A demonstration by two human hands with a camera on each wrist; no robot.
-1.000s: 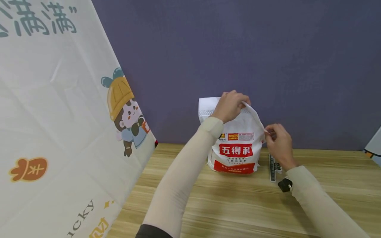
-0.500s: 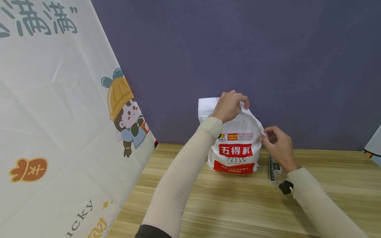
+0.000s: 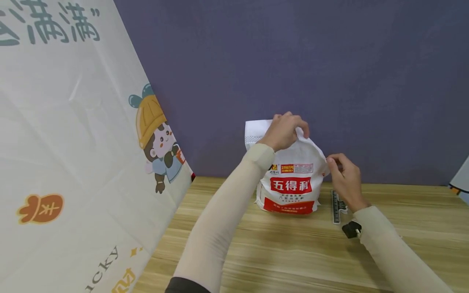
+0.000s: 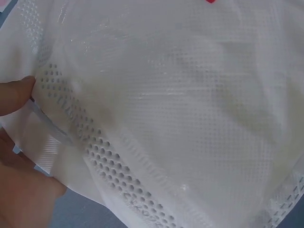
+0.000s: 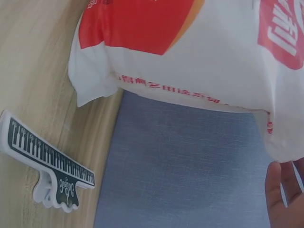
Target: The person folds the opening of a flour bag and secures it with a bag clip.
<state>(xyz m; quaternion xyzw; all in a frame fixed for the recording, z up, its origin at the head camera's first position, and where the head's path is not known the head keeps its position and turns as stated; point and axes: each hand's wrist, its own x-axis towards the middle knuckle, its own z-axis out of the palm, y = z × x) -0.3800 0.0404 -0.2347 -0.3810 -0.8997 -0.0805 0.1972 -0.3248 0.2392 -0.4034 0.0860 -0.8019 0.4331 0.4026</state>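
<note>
A white flour bag (image 3: 293, 156) with red printed panels stands upright on the table against the dark backdrop. My left hand (image 3: 285, 129) grips its top edge from above; in the left wrist view the thumb (image 4: 18, 95) lies on the white bag (image 4: 190, 95) beside a dotted band, with the other fingers behind the edge. At the bag's upper right corner, my right hand (image 3: 344, 177) pinches the edge between thumb and fingers. The right wrist view shows that hand (image 5: 287, 199) at the corner of the bag (image 5: 199, 66).
Right of the bag, a clip (image 3: 336, 207) with a piano-key print lies on the wooden table (image 3: 293, 252); the right wrist view shows this clip (image 5: 50, 164) closer. A black object (image 3: 351, 229) is by the right wrist. A printed white sheet (image 3: 73, 134) hangs at the left.
My right hand has shifted slightly left and then back right, with the bag's corner moving along. The right top edge now looks flatter. My left hand has stayed almost in place.
</note>
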